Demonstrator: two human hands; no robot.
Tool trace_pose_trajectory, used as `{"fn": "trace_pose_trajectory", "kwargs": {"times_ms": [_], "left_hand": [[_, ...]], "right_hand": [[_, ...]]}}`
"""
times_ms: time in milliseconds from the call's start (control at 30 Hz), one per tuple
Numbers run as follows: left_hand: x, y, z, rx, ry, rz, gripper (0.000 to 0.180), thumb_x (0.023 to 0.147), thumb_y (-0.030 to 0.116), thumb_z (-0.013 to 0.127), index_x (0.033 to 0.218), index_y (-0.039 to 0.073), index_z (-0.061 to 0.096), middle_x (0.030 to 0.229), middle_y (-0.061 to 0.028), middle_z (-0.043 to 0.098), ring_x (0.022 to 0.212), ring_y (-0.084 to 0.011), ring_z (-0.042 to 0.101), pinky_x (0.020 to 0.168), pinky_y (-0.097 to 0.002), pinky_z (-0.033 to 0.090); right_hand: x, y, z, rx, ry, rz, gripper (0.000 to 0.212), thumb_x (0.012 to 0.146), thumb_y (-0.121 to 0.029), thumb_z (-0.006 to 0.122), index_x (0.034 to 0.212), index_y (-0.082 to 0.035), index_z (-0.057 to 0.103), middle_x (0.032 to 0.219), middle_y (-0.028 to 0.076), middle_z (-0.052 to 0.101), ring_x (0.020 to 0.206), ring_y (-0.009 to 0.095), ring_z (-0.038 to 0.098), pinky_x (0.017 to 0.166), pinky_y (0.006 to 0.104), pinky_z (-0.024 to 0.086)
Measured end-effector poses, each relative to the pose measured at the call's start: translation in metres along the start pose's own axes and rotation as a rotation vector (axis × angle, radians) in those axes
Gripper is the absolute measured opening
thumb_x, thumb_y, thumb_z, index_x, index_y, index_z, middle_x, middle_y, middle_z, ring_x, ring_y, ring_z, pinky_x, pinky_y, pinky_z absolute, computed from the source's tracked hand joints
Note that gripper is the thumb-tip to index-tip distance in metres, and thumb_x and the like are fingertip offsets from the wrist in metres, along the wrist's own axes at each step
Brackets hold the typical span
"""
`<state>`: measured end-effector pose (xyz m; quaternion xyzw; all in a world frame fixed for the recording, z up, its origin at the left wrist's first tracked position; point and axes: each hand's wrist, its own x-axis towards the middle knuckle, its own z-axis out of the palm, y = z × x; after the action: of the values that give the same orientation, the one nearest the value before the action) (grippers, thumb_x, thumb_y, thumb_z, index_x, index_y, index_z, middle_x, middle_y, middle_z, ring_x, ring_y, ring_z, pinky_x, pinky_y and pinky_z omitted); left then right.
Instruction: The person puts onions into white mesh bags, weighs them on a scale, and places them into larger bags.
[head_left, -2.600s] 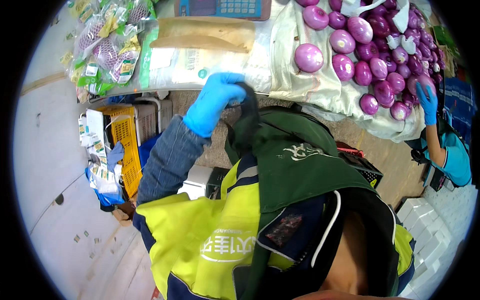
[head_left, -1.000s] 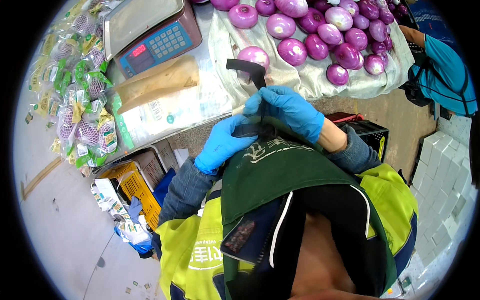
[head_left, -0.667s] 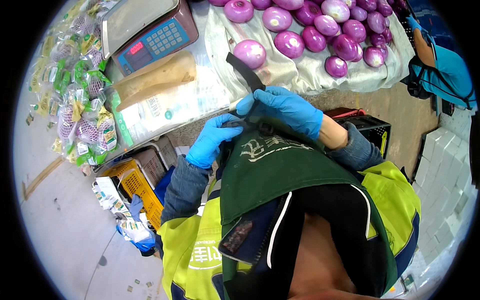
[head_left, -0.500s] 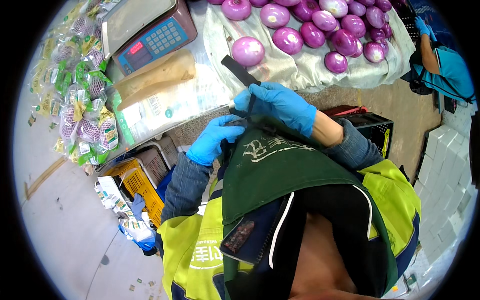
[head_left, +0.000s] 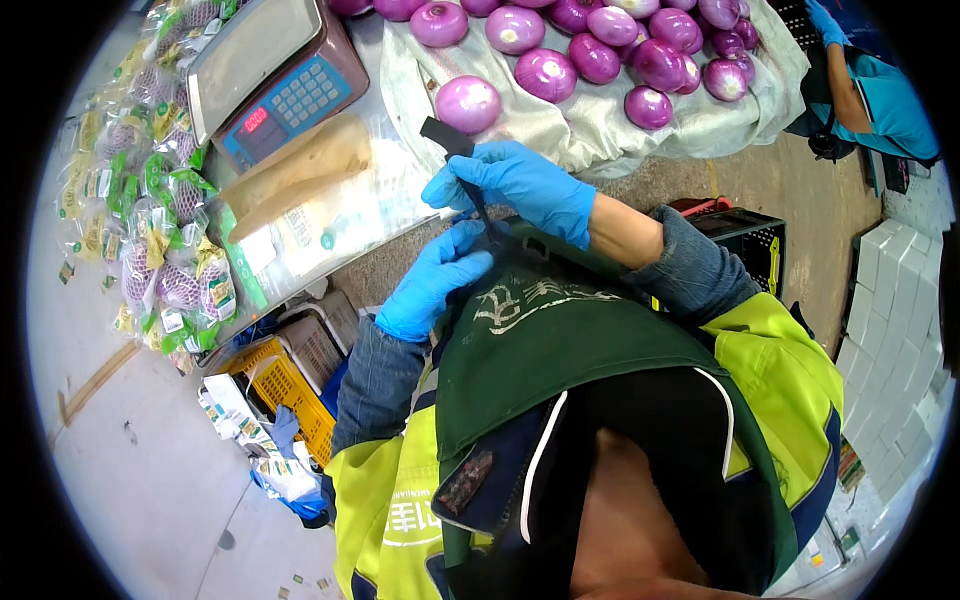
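Both my hands wear blue gloves and are closed in front of my chest. A black strap point(head_left: 478, 203), fixed to the top of a dark green apron point(head_left: 560, 350) that I wear, runs up between them. My right hand point(head_left: 535, 192) pinches the strap, whose loose end sticks out beyond the fingers. Lower down, my left hand point(head_left: 430, 285) grips near the strap's base at the apron edge; its fingertips partly cover what they hold. Next to the strap, a small dark buckle point(head_left: 537, 247) shows on the apron.
Peeled purple onions point(head_left: 545, 75) lie on a white cloth point(head_left: 410, 80) on the table. A digital scale point(head_left: 290, 100) stands left, beside brown paper point(head_left: 300, 175). Net-bagged onions point(head_left: 180, 285) lie far left. Below are a yellow crate point(head_left: 300, 400) and black crate point(head_left: 745, 228). A person point(head_left: 885, 120) works far right.
The whole view has shifted slightly. My right hand has drawn a little farther from the apron with the strap, and more strap and the buckle show. My left hand stays at the apron edge.
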<state>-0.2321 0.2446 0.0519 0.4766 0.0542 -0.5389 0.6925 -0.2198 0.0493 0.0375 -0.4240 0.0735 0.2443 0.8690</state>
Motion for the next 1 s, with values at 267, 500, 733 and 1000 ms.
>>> {"fn": "trace_pose_trajectory", "kwargs": {"times_ms": [267, 500, 733, 1000], "left_hand": [[0.022, -0.004, 0.010, -0.266, 0.144, 0.162, 0.023, 0.097, 0.017, 0.057, 0.112, 0.000, 0.060, 0.106, -0.0070, 0.064, 0.099, -0.0142, 0.059, 0.089, -0.0283, 0.048], [0.028, -0.009, 0.005, -0.281, 0.290, 0.191, 0.025, 0.101, 0.025, 0.051, 0.093, 0.002, 0.059, 0.089, -0.0042, 0.060, 0.085, -0.0141, 0.056, 0.082, -0.0284, 0.045], [0.040, -0.012, 0.007, -0.521, 0.226, 0.197, 0.039, 0.102, 0.030, 0.048, 0.070, 0.010, 0.037, 0.070, 0.0006, 0.032, 0.070, -0.0146, 0.034, 0.070, -0.0285, 0.031], [0.047, -0.026, -0.013, -0.757, 0.121, 0.173, 0.035, 0.103, 0.021, 0.046, 0.072, 0.007, 0.034, 0.071, 0.0000, 0.027, 0.068, -0.0154, 0.030, 0.070, -0.0289, 0.031]], "right_hand": [[-0.027, -0.004, -0.003, -0.337, 0.076, 0.009, 0.037, 0.095, -0.035, 0.059, 0.115, -0.006, 0.068, 0.091, 0.005, 0.064, 0.088, 0.013, 0.058, 0.082, 0.0302, 0.048], [-0.065, 0.039, -0.008, -0.725, 0.176, 0.053, 0.041, 0.089, -0.037, 0.065, 0.113, -0.004, 0.067, 0.100, 0.019, 0.067, 0.090, 0.028, 0.065, 0.082, 0.0365, 0.049], [-0.082, 0.039, -0.003, -0.808, 0.306, -0.053, 0.026, 0.087, -0.030, 0.067, 0.092, -0.005, 0.069, 0.073, 0.012, 0.063, 0.064, 0.024, 0.058, 0.063, 0.0339, 0.046], [-0.132, 0.030, -0.009, -0.933, 0.443, -0.062, 0.022, 0.082, -0.026, 0.073, 0.090, -0.006, 0.070, 0.076, 0.011, 0.064, 0.068, 0.024, 0.060, 0.065, 0.0341, 0.047]]}}
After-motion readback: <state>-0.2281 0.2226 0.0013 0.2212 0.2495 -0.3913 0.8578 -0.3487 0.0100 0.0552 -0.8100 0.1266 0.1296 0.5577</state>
